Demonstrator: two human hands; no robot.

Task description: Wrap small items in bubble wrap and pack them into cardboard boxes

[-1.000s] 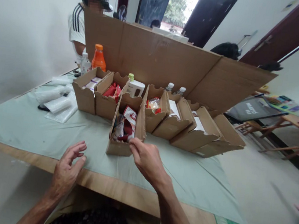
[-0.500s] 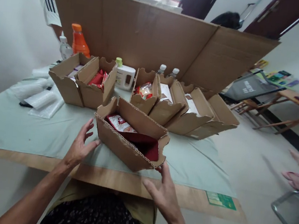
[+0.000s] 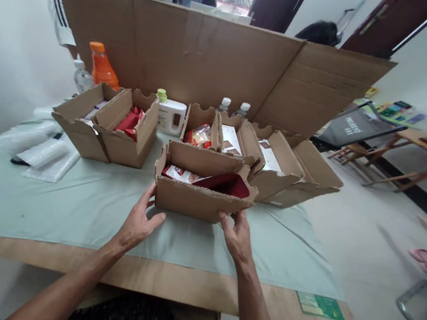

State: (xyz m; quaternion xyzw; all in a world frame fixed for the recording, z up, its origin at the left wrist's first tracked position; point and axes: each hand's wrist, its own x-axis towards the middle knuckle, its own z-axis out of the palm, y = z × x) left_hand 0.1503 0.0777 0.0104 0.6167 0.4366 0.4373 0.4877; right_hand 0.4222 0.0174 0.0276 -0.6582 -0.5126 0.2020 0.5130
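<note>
A small open cardboard box (image 3: 199,203) lies crosswise on the pale green table cover (image 3: 52,201), close to me. Red and white snack packets (image 3: 210,181) fill it. My left hand (image 3: 137,223) rests at the box's left end, thumb and fingers spread against the corner. My right hand (image 3: 237,235) touches the box's right front corner with fingers apart. Neither hand wraps round the box.
A row of several more open cardboard boxes (image 3: 122,131) stands behind, before a tall cardboard screen (image 3: 212,59). An orange bottle (image 3: 101,67), a white jug (image 3: 170,114) and two water bottles (image 3: 232,107) stand there. Plastic bags (image 3: 45,152) lie left. A person (image 3: 66,7) stands behind the screen.
The box was pulled out of the row, turned sideways and set down flat on the cover. Both hands followed it and now rest at its two ends.
</note>
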